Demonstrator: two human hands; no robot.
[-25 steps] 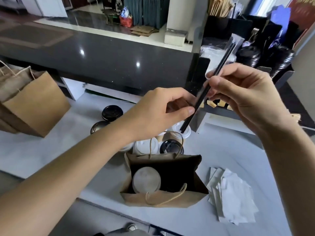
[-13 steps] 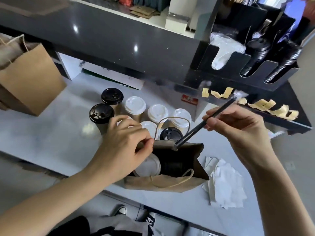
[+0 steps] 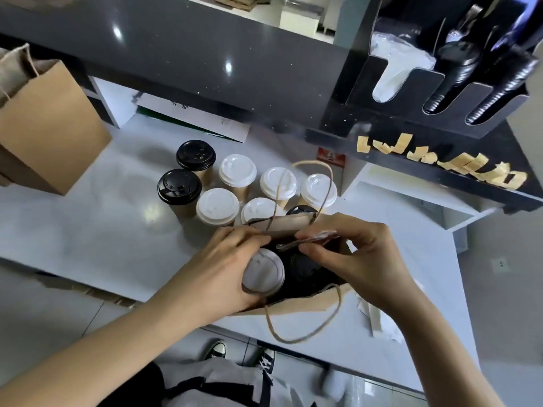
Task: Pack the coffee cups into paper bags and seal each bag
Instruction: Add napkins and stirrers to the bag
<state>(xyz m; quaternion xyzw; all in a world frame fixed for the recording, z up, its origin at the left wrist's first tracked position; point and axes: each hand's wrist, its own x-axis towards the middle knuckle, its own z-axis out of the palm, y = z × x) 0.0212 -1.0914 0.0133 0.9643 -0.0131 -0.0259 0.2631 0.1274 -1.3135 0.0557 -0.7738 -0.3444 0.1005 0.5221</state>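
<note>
An open brown paper bag stands near the counter's front edge. Inside it are a white-lidded cup and a black-lidded cup. My left hand grips the bag's left side, fingertips at its far rim. My right hand pinches a thin wrapped straw that lies low across the bag's mouth, above the cups. Just behind the bag stand several more cups, some with white lids and some with black lids.
More brown paper bags stand at the far left. White napkins lie right of the bag. A black organiser with stacked lids sits at the back right, with yellowish tape strips stuck along the shelf edge below it.
My right hand has brought the straw down from chest height to the bag's mouth. My left hand let go of the straw and took hold of the bag. The view tilted downward.
</note>
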